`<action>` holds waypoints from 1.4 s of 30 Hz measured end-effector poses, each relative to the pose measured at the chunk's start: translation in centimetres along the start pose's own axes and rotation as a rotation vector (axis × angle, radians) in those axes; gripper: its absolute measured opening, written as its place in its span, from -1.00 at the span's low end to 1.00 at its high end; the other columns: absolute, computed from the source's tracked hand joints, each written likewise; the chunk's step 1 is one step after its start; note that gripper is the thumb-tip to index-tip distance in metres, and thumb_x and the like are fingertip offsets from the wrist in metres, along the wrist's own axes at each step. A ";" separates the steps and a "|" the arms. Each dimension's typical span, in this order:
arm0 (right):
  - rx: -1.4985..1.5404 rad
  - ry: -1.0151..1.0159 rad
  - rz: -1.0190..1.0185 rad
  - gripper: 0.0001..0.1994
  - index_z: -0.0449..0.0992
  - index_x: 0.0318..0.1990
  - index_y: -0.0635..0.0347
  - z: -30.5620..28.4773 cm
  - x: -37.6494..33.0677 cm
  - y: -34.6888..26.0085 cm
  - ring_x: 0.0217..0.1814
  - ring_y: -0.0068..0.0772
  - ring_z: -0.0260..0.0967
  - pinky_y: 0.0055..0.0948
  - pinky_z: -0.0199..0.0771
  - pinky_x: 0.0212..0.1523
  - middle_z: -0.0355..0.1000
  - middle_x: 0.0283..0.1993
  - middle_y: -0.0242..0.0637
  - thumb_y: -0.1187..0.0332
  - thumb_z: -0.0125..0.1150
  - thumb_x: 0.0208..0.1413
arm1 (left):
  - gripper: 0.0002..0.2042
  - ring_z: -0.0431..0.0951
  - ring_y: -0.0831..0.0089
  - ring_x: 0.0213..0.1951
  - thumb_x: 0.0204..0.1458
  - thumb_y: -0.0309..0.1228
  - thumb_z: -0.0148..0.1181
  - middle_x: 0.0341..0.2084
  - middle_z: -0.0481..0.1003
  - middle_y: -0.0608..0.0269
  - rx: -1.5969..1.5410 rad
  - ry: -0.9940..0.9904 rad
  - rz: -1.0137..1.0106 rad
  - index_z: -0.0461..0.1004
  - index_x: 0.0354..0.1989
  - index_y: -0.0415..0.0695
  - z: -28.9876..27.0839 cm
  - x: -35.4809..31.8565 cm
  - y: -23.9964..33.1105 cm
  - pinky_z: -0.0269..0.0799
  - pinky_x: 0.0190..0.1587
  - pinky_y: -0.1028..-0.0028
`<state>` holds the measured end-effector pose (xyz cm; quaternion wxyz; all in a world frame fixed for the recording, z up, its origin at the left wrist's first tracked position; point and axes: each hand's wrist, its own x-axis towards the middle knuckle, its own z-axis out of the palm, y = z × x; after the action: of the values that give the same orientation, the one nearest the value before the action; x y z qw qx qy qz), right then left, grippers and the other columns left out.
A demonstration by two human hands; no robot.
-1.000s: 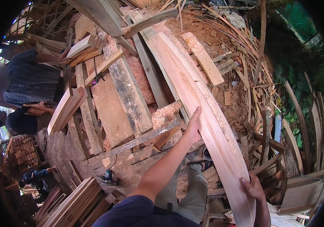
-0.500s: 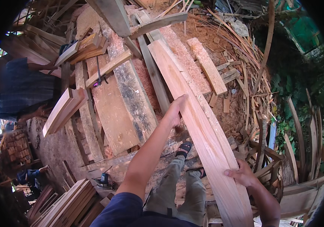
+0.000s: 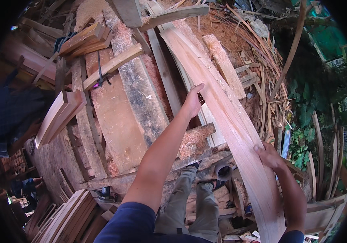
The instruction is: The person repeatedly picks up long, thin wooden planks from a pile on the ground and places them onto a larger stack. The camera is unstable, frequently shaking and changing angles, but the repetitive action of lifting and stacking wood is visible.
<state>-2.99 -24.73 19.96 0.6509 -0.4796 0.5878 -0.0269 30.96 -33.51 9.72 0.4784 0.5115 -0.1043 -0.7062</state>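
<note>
Fingers of the left hand (image 3: pixel 193 101) and right hand (image 3: pixel 271 156) hold a long pale plank (image 3: pixel 228 107) by opposite edges; it lies between them, reaching past both. Left of the left fingers lies a dark-stained board (image 3: pixel 140 95); farther left, a wide flat panel (image 3: pixel 118 121).

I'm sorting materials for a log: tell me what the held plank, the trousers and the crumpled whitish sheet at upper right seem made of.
Plank: bare wood, apparently smoothed and uncoated; flowing grain shows, without gloss.
Trousers: probably woven cloth, matt; soft folds show.
Crumpled whitish sheet: plastic or cloth, finish unclear; its creases suggest something thin.
</note>
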 end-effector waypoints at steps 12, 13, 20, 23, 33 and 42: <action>-0.058 0.146 -0.135 -0.44 0.53 -0.23 0.42 -0.5 12.1 3.6 -0.26 -0.57 0.30 -0.44 0.34 -0.15 0.48 -0.34 -0.33 -0.07 0.02 0.25 | -0.32 0.08 -0.11 0.33 0.14 -0.01 0.05 0.18 0.26 -0.24 1.735 -0.027 0.435 0.14 0.30 -0.28 -6.0 -14.6 -3.7 -0.16 0.38 0.00; -0.073 0.146 -0.124 -0.45 0.54 -0.23 0.41 -0.6 13.4 4.6 -0.26 -0.57 0.31 -0.44 0.33 -0.14 0.48 -0.33 -0.33 -0.07 0.02 0.25 | -0.31 0.07 -0.10 0.33 0.14 0.00 0.04 0.19 0.26 -0.21 1.750 -0.046 0.451 0.15 0.29 -0.27 -6.0 -14.9 -3.9 -0.19 0.38 -0.01; -0.086 0.157 -0.144 -0.46 0.57 -0.24 0.33 0.9 21.1 5.3 -0.28 -0.59 0.31 -0.41 0.35 -0.17 0.48 -0.35 -0.31 -0.09 0.04 0.24 | -0.22 0.02 0.03 0.36 0.08 0.17 -0.01 0.27 0.20 -0.02 1.941 -0.112 0.482 0.16 0.31 -0.23 -6.0 -15.0 -4.8 -0.25 0.37 -0.06; -0.147 0.189 -0.189 -0.46 0.58 -0.22 0.33 1.0 24.6 5.5 -0.29 -0.56 0.34 -0.41 0.36 -0.18 0.50 -0.36 -0.27 -0.10 0.06 0.23 | -0.19 0.03 0.07 0.36 0.03 0.19 0.04 0.26 0.20 0.02 1.920 -0.097 0.461 0.17 0.31 -0.21 -5.7 -14.6 -4.8 -0.24 0.36 -0.06; -0.344 0.341 -0.243 -0.39 0.54 -0.33 0.43 5.8 33.8 -3.4 -0.38 -0.18 0.44 -0.27 0.39 -0.24 0.47 -0.45 0.04 -0.15 0.12 0.15 | -0.21 -0.01 0.08 0.39 0.09 0.23 -0.08 0.30 0.17 0.00 1.888 -0.131 0.301 0.17 0.33 -0.16 -6.2 -14.6 -4.5 -0.25 0.37 -0.04; -0.360 0.406 -0.269 -0.30 0.55 -0.29 0.47 10.0 41.7 -10.7 -0.30 -0.08 0.49 -0.20 0.41 -0.17 0.51 -0.40 0.07 -0.23 0.09 0.12 | -0.23 0.09 0.04 0.34 0.08 0.21 -0.05 0.27 0.22 -0.01 1.795 -0.127 0.362 0.18 0.32 -0.13 -6.5 -14.2 -4.4 -0.14 0.35 -0.03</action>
<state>23.37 -49.52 -5.33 0.4154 -0.6456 0.6324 -0.1036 34.08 -17.87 12.75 -0.0017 0.6273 -0.7182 -0.3013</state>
